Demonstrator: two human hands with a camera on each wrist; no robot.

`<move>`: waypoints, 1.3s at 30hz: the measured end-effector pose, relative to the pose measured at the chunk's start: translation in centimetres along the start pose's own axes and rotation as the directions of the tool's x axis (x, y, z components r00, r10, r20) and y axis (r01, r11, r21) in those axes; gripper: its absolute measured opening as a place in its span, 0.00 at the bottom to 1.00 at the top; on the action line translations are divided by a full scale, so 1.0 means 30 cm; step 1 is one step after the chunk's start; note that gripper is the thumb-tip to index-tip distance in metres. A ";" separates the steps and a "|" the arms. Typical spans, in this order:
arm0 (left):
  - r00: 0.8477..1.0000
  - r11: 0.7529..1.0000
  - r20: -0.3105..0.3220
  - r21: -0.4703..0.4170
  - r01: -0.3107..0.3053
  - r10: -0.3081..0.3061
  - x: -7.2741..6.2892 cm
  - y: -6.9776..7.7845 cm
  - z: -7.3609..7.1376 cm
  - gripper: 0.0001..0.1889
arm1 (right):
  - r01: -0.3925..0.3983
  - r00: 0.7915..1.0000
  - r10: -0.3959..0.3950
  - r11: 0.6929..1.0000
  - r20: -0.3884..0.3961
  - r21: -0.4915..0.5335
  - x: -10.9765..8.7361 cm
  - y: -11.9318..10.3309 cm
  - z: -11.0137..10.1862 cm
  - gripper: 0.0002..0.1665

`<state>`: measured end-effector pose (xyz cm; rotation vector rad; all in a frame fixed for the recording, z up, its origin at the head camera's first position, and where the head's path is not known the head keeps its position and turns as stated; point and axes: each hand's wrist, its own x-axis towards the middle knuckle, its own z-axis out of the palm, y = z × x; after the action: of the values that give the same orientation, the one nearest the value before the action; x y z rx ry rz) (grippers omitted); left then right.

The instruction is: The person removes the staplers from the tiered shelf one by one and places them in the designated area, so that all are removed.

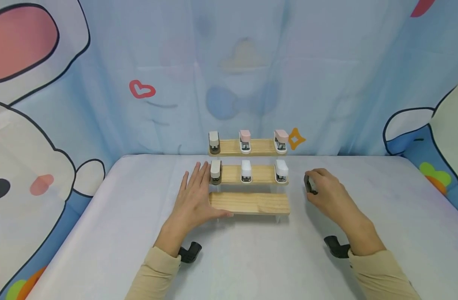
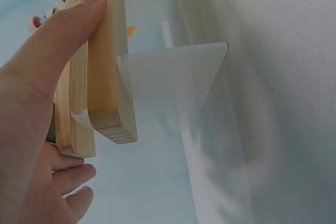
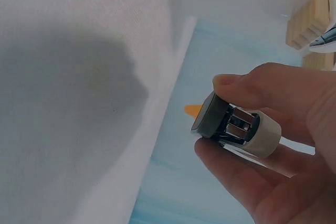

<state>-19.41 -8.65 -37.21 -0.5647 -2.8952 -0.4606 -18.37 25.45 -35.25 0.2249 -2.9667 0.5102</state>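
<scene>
My right hand (image 1: 332, 196) pinches a small stapler (image 3: 241, 124) between thumb and fingers, off to the right of a three-step wooden rack. The stapler has a dark grey base and a pale cream top. On the left, my left hand (image 1: 195, 198) rests against the rack's end with its fingers stretched out. Its thumb (image 2: 92, 3) lies on the front edge of the lowest board (image 1: 249, 203). On the middle board (image 1: 230, 174) stand a beige stapler (image 1: 215, 171) and two white ones, including a white stapler (image 1: 246, 170) at the centre.
The top board (image 1: 260, 146) carries a grey-white stapler (image 1: 214, 141) and two pink-topped ones, including a pink stapler (image 1: 281, 139). Clear supports (image 2: 173, 74) hold up the boards. A white cloth (image 1: 259, 258) covers the table, and a printed blue curtain (image 1: 176, 41) hangs behind.
</scene>
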 end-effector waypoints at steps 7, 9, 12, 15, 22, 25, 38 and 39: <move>1.000 1.000 -0.020 0.007 -0.007 0.007 0.000 -0.003 0.003 0.73 | -0.030 1.000 0.030 0.999 0.006 -0.017 0.015 -0.003 0.020 0.33; 1.000 1.000 -0.020 0.006 -0.005 0.005 0.000 -0.004 0.003 0.73 | -0.036 0.999 0.037 0.999 0.012 -0.019 0.019 -0.001 0.026 0.33; 1.000 1.000 -0.012 0.005 0.001 -0.001 -0.001 0.002 0.002 0.73 | -0.047 0.999 0.047 0.999 0.025 -0.016 0.021 0.010 0.034 0.34; 1.000 1.000 -0.008 0.016 0.008 -0.008 -0.003 0.005 -0.001 0.73 | -0.051 0.998 0.051 0.999 0.034 -0.012 0.022 0.023 0.039 0.34; 1.000 0.999 -0.016 0.036 -0.003 0.004 -0.003 0.005 -0.004 0.72 | -0.020 0.997 0.020 1.000 0.078 0.004 0.025 0.052 0.053 0.31; 1.000 0.999 -0.017 0.037 -0.005 0.005 -0.003 0.006 -0.003 0.72 | -0.022 0.996 0.022 1.000 0.090 -0.007 0.026 0.051 0.061 0.29; 1.000 0.999 -0.028 0.050 -0.009 0.011 -0.004 0.005 -0.001 0.72 | -0.040 0.995 0.041 0.999 0.088 -0.011 0.018 0.026 0.069 0.29; 1.000 0.999 -0.026 0.045 -0.009 0.010 -0.004 0.004 -0.001 0.72 | -0.040 0.995 0.041 0.999 0.090 -0.015 0.017 0.024 0.069 0.29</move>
<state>-19.24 -8.59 -37.17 -0.5610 -2.8686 -0.3973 -19.18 25.36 -37.35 0.1913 -3.0669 0.4981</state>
